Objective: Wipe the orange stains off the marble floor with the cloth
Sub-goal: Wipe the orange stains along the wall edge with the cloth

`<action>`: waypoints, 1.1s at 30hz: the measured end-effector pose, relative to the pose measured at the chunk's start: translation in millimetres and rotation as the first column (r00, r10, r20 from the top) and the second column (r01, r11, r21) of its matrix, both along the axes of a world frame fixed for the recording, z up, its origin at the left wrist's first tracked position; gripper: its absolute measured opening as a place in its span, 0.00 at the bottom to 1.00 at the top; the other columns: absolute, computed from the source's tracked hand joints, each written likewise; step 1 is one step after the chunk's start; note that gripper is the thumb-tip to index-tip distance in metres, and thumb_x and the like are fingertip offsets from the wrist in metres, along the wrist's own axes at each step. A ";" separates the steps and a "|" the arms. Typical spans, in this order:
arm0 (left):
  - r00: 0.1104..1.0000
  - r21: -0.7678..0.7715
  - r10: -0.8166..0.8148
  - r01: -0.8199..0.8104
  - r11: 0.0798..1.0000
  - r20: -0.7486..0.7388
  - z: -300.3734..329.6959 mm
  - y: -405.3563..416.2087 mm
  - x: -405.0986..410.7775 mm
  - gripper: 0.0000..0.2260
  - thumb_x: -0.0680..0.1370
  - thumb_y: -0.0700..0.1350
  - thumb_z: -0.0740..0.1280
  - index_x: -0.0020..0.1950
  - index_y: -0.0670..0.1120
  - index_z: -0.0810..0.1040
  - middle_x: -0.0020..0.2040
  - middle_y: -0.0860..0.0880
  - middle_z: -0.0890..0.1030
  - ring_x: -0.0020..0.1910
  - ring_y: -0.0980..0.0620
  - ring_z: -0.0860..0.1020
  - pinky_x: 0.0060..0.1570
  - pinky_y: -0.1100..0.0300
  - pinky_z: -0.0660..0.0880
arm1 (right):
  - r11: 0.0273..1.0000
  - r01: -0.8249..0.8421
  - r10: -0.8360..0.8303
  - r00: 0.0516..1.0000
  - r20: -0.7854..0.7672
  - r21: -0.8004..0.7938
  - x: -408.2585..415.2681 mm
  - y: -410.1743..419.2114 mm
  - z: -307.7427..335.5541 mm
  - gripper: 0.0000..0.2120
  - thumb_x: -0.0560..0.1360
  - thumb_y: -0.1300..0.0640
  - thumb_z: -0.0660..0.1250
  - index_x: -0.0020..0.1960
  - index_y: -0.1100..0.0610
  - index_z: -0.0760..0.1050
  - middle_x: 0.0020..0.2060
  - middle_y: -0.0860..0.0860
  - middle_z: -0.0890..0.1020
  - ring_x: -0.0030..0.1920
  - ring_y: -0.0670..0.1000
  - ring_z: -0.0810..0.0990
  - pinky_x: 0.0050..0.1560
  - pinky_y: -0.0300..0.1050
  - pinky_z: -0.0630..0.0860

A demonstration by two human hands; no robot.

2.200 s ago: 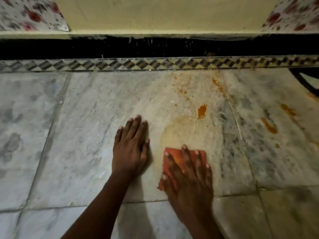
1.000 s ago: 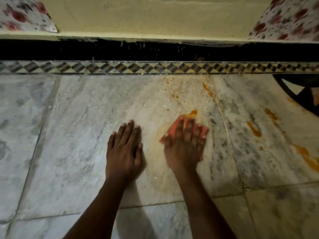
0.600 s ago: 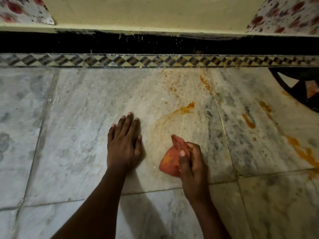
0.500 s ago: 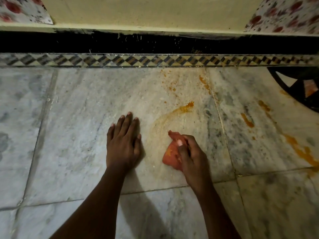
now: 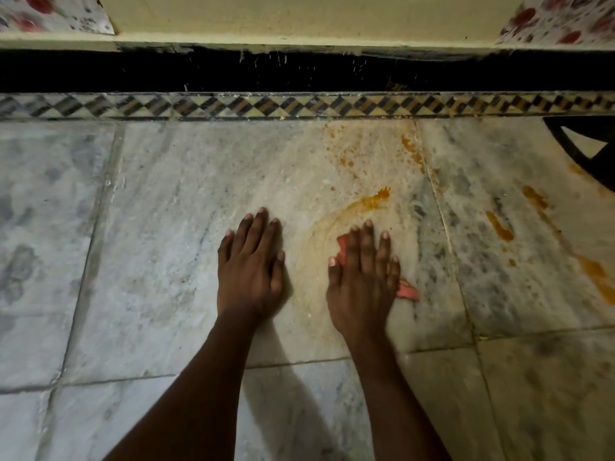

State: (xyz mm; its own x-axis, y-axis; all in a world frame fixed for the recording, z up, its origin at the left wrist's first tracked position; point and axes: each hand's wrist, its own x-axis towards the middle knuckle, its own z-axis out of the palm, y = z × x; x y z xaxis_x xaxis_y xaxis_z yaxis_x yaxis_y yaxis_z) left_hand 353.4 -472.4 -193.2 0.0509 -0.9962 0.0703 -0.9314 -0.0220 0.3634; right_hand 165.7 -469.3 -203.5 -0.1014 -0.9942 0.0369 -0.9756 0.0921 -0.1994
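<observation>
While the right hand (image 5: 364, 277) lies flat with its fingers spread over the cloth (image 5: 407, 290), the left hand (image 5: 251, 267) rests beside it, open and empty, palm down on the floor (image 5: 166, 227) as a support. The cloth is almost fully under the right palm; only a reddish corner shows near the thumb and another corner comes out at the little-finger side. It is pressed on the marble, not gripped in a fist.

Judging from the floor, the work is in an early to middle part. Around the right hand there is a pale yellow haze and a thin curved smear (image 5: 362, 204) that ends in a darker orange blot just beyond the fingertips, so this spot looks partly rubbed but not clean. Small orange specks (image 5: 342, 158) lie further toward the border strip (image 5: 299, 106), and a short streak (image 5: 412, 154) sits along the tile joint. On the tile to the right, several thicker stains (image 5: 499, 226) are apart from the cloth and look untouched, with one long trail (image 5: 595, 276) toward the frame edge.

I think most of the wiping is left: first the smear ahead, then the specks, then the right tile.
</observation>
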 end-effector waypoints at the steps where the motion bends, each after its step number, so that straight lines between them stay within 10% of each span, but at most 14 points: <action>1: 1.000 0.000 -0.002 0.002 1.000 0.005 -1.4 0.0 -0.3 0.28 0.84 0.55 0.54 0.85 0.51 0.62 0.86 0.51 0.57 0.86 0.50 0.52 0.82 0.45 0.52 | 0.999 -0.051 0.051 0.999 -0.001 -0.004 9.0 2.8 1.7 0.29 0.86 0.44 0.53 0.86 0.51 0.57 0.87 0.51 0.53 0.86 0.56 0.48 0.82 0.61 0.53; 7: 1.000 -0.009 0.006 -0.006 1.000 -0.018 0.5 -0.3 -0.7 0.28 0.83 0.55 0.54 0.84 0.52 0.63 0.86 0.51 0.57 0.86 0.50 0.53 0.81 0.43 0.54 | 0.898 -0.439 0.439 0.898 0.026 0.009 -11.4 115.4 17.8 0.27 0.86 0.48 0.58 0.84 0.40 0.59 0.86 0.45 0.57 0.85 0.51 0.56 0.79 0.60 0.62; 13: 1.000 0.003 0.008 -0.008 1.000 -0.002 -2.7 -1.1 0.3 0.28 0.84 0.55 0.54 0.85 0.53 0.61 0.86 0.52 0.55 0.86 0.51 0.52 0.82 0.46 0.52 | 0.989 0.146 -0.146 0.988 -0.053 -0.004 -18.2 -2.5 -1.9 0.28 0.87 0.43 0.50 0.86 0.48 0.57 0.86 0.51 0.54 0.86 0.59 0.51 0.81 0.66 0.55; 19: 0.999 -0.010 0.016 -0.016 1.000 -0.028 -1.0 -0.3 -0.5 0.28 0.82 0.54 0.56 0.84 0.52 0.64 0.86 0.52 0.58 0.85 0.51 0.54 0.82 0.44 0.55 | 0.944 -0.329 0.329 0.944 0.007 0.017 37.1 33.6 11.6 0.28 0.87 0.46 0.48 0.86 0.47 0.54 0.87 0.49 0.51 0.87 0.54 0.48 0.83 0.61 0.55; 24: 1.000 0.001 0.002 -0.002 1.000 -0.019 -0.4 -0.9 0.3 0.28 0.84 0.55 0.54 0.84 0.51 0.63 0.86 0.51 0.57 0.86 0.50 0.53 0.82 0.45 0.52 | 0.941 -0.335 0.285 0.860 0.423 0.048 -20.0 91.5 18.0 0.31 0.84 0.47 0.60 0.85 0.42 0.55 0.84 0.39 0.58 0.83 0.42 0.59 0.78 0.55 0.64; 30: 1.000 0.002 0.002 -0.002 1.000 -0.029 1.6 -0.7 0.4 0.28 0.84 0.55 0.54 0.84 0.51 0.63 0.86 0.51 0.58 0.85 0.50 0.54 0.82 0.45 0.52 | 0.984 -0.175 0.115 0.722 0.683 0.019 -31.9 42.3 29.4 0.18 0.74 0.61 0.80 0.62 0.54 0.84 0.78 0.43 0.71 0.70 0.51 0.79 0.58 0.37 0.81; 33: 1.000 0.011 0.006 -0.006 1.000 -0.016 2.6 -0.2 0.0 0.28 0.84 0.55 0.54 0.84 0.52 0.63 0.86 0.51 0.57 0.85 0.50 0.54 0.82 0.46 0.52 | 0.972 -0.234 0.188 0.749 0.635 -0.013 -30.2 39.3 27.0 0.04 0.77 0.60 0.75 0.52 0.57 0.85 0.63 0.45 0.80 0.61 0.49 0.82 0.57 0.47 0.84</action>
